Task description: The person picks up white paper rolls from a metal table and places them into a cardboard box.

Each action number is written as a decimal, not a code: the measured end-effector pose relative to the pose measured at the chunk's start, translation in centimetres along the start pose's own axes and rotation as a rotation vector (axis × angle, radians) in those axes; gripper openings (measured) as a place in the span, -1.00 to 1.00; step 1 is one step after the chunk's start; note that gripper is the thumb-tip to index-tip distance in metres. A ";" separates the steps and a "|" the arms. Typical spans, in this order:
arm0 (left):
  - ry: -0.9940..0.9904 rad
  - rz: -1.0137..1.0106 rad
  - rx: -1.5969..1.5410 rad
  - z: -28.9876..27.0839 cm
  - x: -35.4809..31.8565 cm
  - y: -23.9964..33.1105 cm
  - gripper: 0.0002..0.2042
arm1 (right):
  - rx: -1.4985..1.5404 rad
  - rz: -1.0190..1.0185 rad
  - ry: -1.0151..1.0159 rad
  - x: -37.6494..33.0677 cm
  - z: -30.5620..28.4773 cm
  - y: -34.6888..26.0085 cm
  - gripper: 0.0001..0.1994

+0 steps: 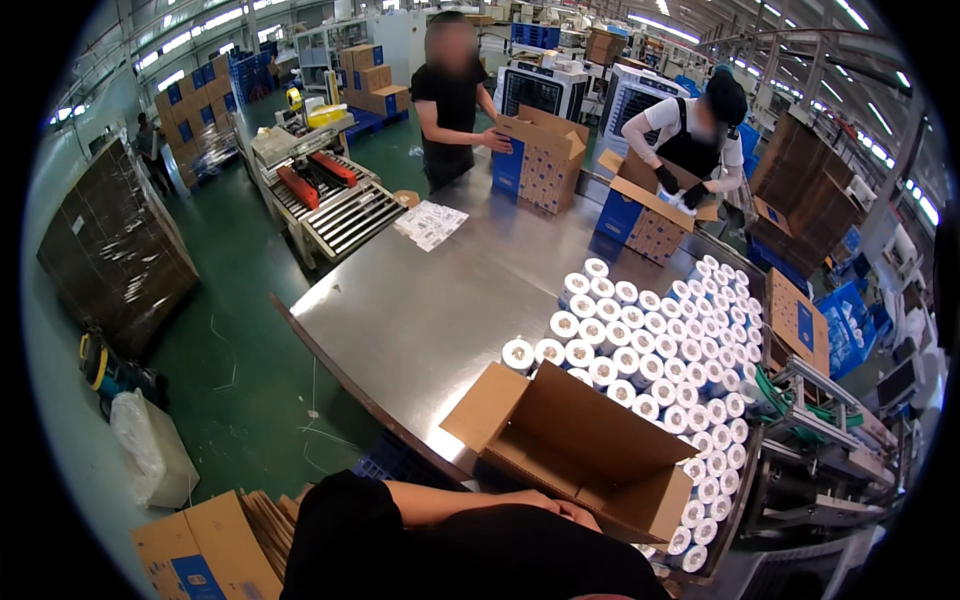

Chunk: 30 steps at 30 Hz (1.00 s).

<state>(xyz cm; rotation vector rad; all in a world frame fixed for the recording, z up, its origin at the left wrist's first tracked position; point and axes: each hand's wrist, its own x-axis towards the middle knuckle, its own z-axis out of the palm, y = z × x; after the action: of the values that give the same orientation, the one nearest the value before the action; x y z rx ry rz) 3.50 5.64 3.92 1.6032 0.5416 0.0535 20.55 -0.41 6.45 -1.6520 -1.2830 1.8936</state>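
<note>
An open brown cardboard box (590, 450) with its flaps spread stands right in front of me on the metal table, and its visible inside holds nothing. My left forearm crosses low in the view, and my left hand (538, 499) is beside the near wall of the box. Just to its right, a small part of what looks like my right hand (578, 514) shows close to the same wall. Most fingers of both hands are hidden, so their grip cannot be made out. Many white-topped rolls (655, 367) stand upright beyond and to the right of the box.
Across the metal table (400, 310), two people handle blue-and-brown cartons (538, 165). A printed sheet (432, 225) lies near the far left edge. A roller conveyor (345, 210) stands beyond it. Flattened cartons (205, 550) lean at my lower left; metal machinery (815, 410) borders the right.
</note>
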 end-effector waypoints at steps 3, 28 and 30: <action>0.018 -0.083 0.077 0.1 1.9 -1.8 -0.50 | -0.018 -0.024 -0.053 -0.8 0.1 -2.3 -0.52; 0.140 -0.169 -0.033 3.5 1.5 -2.8 -0.55 | 0.009 -0.047 -0.220 -0.3 -1.7 2.4 -0.47; 0.131 -0.184 -0.042 3.5 1.3 -2.0 -0.55 | 0.012 -0.044 -0.221 -0.7 -1.7 2.7 -0.47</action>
<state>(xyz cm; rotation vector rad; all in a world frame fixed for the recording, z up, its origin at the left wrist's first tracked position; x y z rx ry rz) 5.32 2.87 1.25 1.5093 0.7833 0.0323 23.14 -1.64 4.89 -1.4274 -1.3742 2.1001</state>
